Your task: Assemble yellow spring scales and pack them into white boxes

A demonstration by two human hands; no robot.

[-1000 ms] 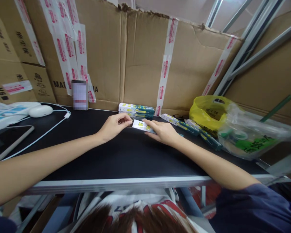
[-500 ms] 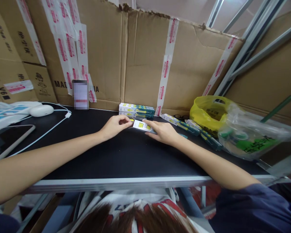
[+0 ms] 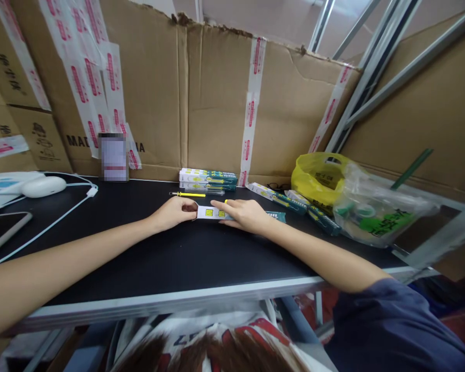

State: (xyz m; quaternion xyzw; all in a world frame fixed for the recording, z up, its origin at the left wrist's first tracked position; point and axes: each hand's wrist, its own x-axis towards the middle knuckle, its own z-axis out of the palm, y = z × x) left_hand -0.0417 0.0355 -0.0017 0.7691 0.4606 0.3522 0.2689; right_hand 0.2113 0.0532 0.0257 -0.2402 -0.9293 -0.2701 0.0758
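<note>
A long slim carton (image 3: pixel 210 212), white at its left end and green at its right, lies across the black table between my hands. My left hand (image 3: pixel 176 213) has its thumb and fingers closed on the carton's left end. Over the carton's middle, my right hand (image 3: pixel 248 216) grips from above, hiding much of the printed face. A bit of yellow shows by the right fingers, too small to name. Just behind the hands lie a thin yellow pen-like stick (image 3: pixel 194 195) and a clear narrow piece (image 3: pixel 213 191). Similar cartons are stacked (image 3: pixel 207 178) farther back.
More loose cartons (image 3: pixel 281 198) lie to the right, beside a yellow plastic bag (image 3: pixel 313 178) and a clear bag (image 3: pixel 372 212). Leftward are a white power strip (image 3: pixel 8 186), cables and a phone (image 3: pixel 8 232). A cardboard wall (image 3: pixel 217 103) stands behind the table.
The view has shifted slightly. Both hands and the carton have come a little nearer to me and left of where they were. The yellow stick now shows more fully behind them.
</note>
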